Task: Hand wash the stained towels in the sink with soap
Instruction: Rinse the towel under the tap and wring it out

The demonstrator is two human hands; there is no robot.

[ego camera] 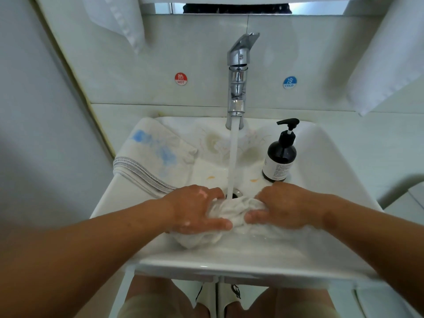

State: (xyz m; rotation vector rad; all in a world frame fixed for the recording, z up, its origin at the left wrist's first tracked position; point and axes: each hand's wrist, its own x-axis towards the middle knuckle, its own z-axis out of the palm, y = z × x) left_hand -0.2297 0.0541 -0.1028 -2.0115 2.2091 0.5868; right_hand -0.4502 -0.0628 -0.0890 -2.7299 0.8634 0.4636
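A wet white towel (231, 211) lies bunched in the white sink (321, 161), just in front of the drain. My left hand (195, 208) grips its left side and my right hand (283, 207) grips its right side, with soap suds on my left hand. Water runs from the chrome faucet (238, 72) down onto the far edge of the towel. A second white towel (156, 154) with blue stains and a grey striped border lies over the sink's left rim. A dark pump soap bottle (278, 157) stands on the sink's right side, just behind my right hand.
Red HOT (181, 79) and blue COLD (289, 82) stickers sit on the tiled wall either side of the faucet. White towels hang at upper left (119, 17) and upper right (390, 65). Small orange marks (210, 177) dot the basin.
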